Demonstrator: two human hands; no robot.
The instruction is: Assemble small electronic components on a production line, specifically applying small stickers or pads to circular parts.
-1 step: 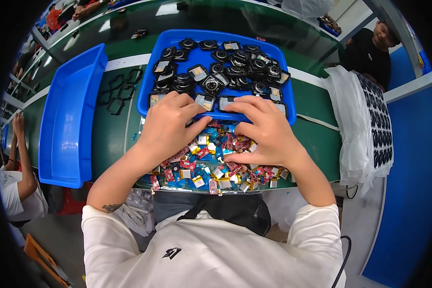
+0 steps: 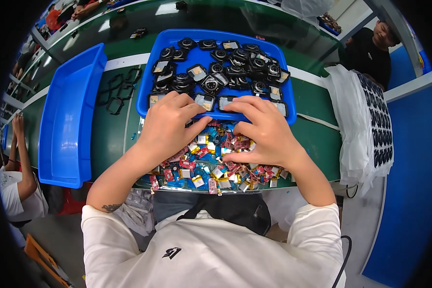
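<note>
My left hand (image 2: 170,127) and my right hand (image 2: 261,129) are side by side over a pile of small flat red, blue and yellow parts (image 2: 201,168) at the table's near edge. Both hands' fingertips curl onto the near rim of a blue tray (image 2: 144,103), which is full of black round-lensed modules (image 2: 211,84) and flat square pieces. The two thumbs point toward each other above the pile. The fingers hide whatever lies under them, so I cannot make out a grip.
An empty long blue bin (image 2: 67,120) lies to the left on the green table (image 2: 113,139), with black frames (image 2: 117,93) beside it. White bags and a sheet of black parts (image 2: 374,125) sit at right. Other people are at far right and lower left.
</note>
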